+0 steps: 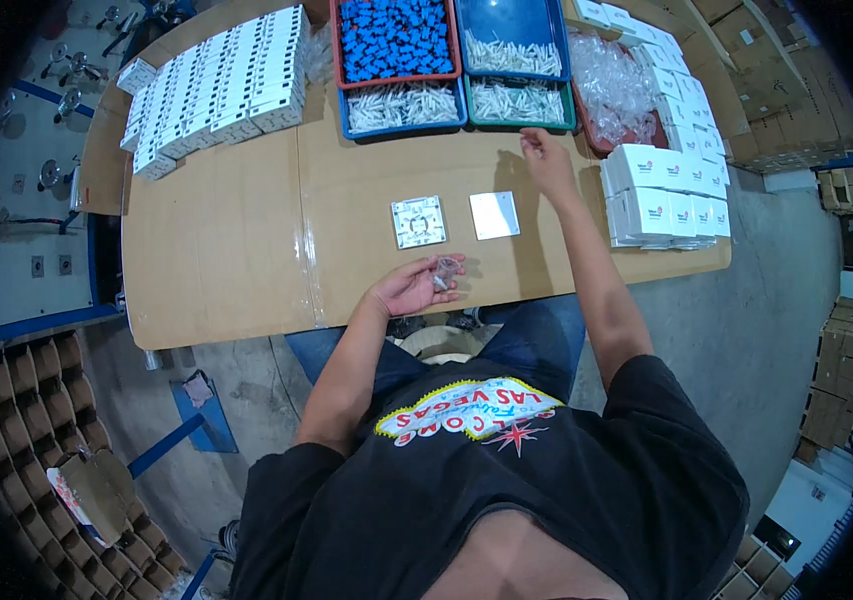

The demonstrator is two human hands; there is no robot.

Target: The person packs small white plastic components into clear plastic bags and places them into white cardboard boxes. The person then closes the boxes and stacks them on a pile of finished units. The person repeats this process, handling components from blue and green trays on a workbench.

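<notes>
In the head view, a wooden desk (pixel 246 250) is seen from above, filling the upper middle of the frame.

The left hand (pixel 414 287) is held palm up near the middle of the frame, just over the near edge of the desk. A small clear plastic bag (pixel 443 271) is pinched between its fingers (pixel 441 290), which are closed on it.

The right hand (pixel 546 158) is stretched out toward the top of the frame, just below the green tray (pixel 521 103) of small white parts. Its fingers are curled close together. Whether anything is held in them cannot be told.

Two flat square plates are laid on the desk between the hands. The white plate with holes (pixel 418 221) is on the left, and the plain grey plate (pixel 494 215) is just beside it on the right.

A red tray of blue parts (pixel 396 40) and a blue tray (pixel 401 108) of white parts are set at the top. Rows of white boxes (pixel 216 85) are stacked at the upper left. More white boxes (pixel 661 195) are piled at the right, near a heap of clear bags (pixel 611 85).
</notes>
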